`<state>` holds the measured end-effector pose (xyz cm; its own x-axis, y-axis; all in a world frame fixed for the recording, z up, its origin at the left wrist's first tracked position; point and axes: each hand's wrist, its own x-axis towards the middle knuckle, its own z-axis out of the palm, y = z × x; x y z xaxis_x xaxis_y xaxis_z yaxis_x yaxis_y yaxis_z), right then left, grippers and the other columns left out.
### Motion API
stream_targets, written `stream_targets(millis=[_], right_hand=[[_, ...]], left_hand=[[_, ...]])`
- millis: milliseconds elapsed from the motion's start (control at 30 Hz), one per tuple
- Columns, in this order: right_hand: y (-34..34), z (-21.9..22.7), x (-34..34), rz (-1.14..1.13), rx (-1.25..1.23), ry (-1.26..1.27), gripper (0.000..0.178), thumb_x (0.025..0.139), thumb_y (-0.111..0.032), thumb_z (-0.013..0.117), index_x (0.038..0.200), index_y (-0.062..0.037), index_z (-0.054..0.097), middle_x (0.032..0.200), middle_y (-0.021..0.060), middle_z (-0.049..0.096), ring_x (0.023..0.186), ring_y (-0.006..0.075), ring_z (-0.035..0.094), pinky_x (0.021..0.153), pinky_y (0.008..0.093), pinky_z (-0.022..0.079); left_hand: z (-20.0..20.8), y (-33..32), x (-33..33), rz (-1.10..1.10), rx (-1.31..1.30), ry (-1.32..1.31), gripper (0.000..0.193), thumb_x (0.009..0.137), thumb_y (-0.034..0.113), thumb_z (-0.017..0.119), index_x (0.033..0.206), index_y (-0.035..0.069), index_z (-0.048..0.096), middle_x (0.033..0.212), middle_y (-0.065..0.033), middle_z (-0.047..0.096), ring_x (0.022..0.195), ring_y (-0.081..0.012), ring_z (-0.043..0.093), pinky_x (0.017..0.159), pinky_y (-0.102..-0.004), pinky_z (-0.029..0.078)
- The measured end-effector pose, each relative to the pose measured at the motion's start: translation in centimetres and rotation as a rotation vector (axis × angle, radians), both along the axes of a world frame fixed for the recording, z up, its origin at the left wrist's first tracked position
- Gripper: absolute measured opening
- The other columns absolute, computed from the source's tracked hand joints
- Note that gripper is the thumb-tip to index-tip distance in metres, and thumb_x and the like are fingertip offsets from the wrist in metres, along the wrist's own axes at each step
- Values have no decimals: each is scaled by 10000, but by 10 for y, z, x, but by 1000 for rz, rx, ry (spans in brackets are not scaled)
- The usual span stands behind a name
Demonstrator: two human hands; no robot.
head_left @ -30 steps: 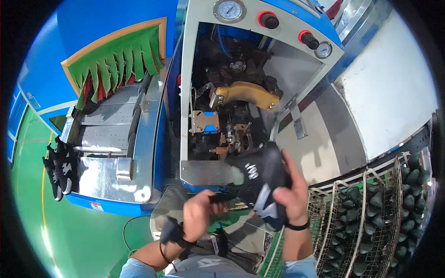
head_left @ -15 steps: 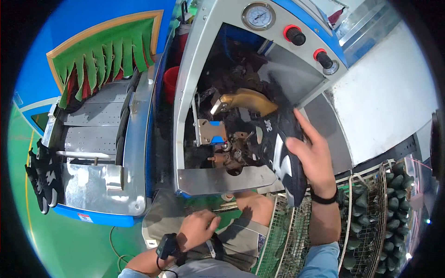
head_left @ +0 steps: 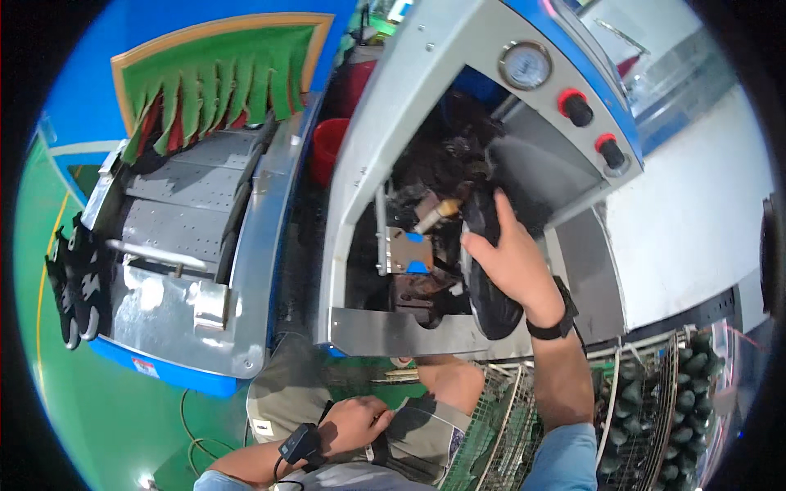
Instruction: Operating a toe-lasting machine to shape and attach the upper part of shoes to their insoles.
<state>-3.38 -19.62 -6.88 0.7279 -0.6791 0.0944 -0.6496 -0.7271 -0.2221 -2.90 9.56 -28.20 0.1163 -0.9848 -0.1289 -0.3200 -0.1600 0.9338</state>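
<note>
A black shoe with a pale edge stands upright, toe down, in the opening of a grey and blue machine. My right hand is closed around its right side, thumb in front and index finger stretched up along it. Beside the shoe's upper left, a golden form shows in part inside the machine. Below that sits a metal plate with blue patches; dark mechanism parts around it are partly hidden. My left hand rests on my lap, fingers loosely curled with nothing in them.
A metal conveyor with a green fringed curtain stands at left, black shoes hanging at its edge. A gauge and two knobs sit on the machine frame. Wire racks of dark green forms stand lower right.
The black shoe has turned and moved left and deeper into the machine opening with my right hand. The golden form now shows less and sits lower. My left hand stays on my lap.
</note>
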Motion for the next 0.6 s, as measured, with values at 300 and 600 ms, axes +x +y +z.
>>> stream_targets(millis=[300,600], right_hand=[[18,-1,-22,43,-172,-257,876,897,-290,659,1610,-94,189,1259,397,546,1084,559,585,918,536,490],[97,-38,-96,187,-459,-431,883,756,-237,771,1542,-108,390,1216,322,541,1034,529,584,813,535,535]], left_hand=[[14,-5,-15,44,-135,-84,338,1006,322,527,963,21,675,954,-196,693,893,-421,671,798,-522,538],[66,-5,0,70,-131,37,337,1035,322,559,1142,19,659,1031,-151,706,940,-297,699,822,-400,545]])
